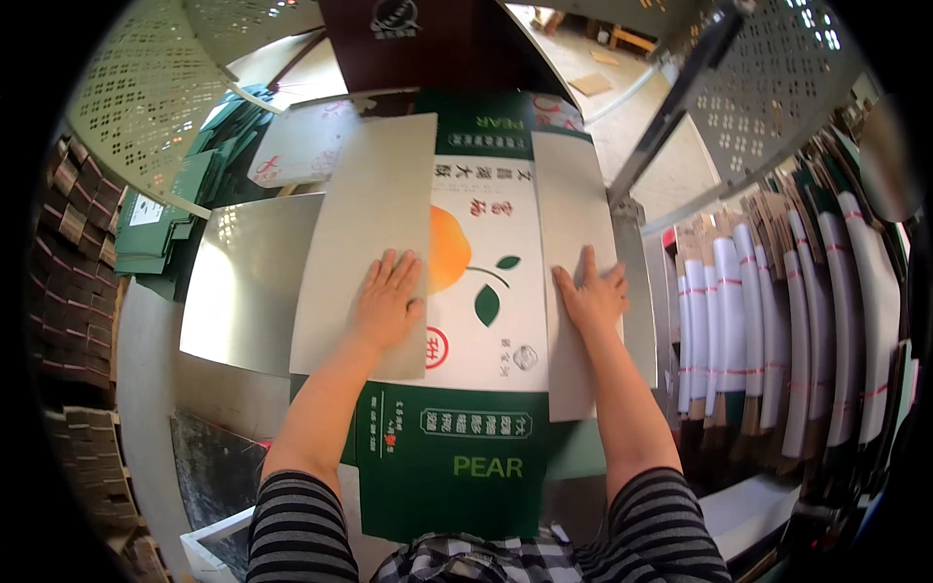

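In front of me lies a flat printed cardboard box blank, white in the middle with an orange fruit and green leaves, and green at its near and far ends. Its two long pale side flaps are folded inward over the printed face. My left hand rests flat on the left flap, fingers stretched out. On the right flap my right hand lies with fingers spread. Neither hand grips anything. The blank's green near end hangs toward my checked clothing.
A shiny metal plate extends to the left of the blank. Perforated guards arch on both sides, and a dark red machine panel stands beyond. Bundled white sheets line the right; stacked brown cardboard and green cartons stand left.
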A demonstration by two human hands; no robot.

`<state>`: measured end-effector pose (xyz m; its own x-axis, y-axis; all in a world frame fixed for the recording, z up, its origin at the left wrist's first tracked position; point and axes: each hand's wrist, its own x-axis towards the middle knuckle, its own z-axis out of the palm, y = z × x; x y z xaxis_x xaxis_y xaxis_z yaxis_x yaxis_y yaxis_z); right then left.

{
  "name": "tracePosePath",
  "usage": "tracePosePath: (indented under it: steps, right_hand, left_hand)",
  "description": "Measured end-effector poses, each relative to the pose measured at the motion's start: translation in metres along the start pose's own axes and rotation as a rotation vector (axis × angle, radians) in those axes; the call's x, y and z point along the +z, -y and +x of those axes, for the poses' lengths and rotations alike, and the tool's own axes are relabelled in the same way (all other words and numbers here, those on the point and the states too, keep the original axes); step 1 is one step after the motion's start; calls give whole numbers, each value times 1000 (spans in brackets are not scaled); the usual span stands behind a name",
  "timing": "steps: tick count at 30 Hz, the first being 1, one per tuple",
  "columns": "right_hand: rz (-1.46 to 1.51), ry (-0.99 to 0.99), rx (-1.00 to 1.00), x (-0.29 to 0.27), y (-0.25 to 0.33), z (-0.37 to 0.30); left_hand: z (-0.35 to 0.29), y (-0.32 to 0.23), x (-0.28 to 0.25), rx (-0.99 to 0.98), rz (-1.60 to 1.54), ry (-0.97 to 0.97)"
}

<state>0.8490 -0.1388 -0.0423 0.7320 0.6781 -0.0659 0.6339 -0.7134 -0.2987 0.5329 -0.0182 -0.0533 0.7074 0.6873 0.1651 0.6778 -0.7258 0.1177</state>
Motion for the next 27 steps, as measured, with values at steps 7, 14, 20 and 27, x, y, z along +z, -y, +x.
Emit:
tracePosePath:
  steps: [7, 14, 20, 27]
  right_hand:
    - [11, -25, -61, 10, 0, 3]
    - [52, -53, 1, 3, -7, 4]
    - [191, -18, 42, -1, -2, 5]
    - [330, 64, 5, -8, -13, 4]
  left_hand:
    - [-10, -17, 0, -77, 17, 49]
    - [2, -20, 15, -12, 67, 20]
    - [-3, -7, 26, 31, 77, 37]
    - [-3, -12, 17, 42, 53, 108]
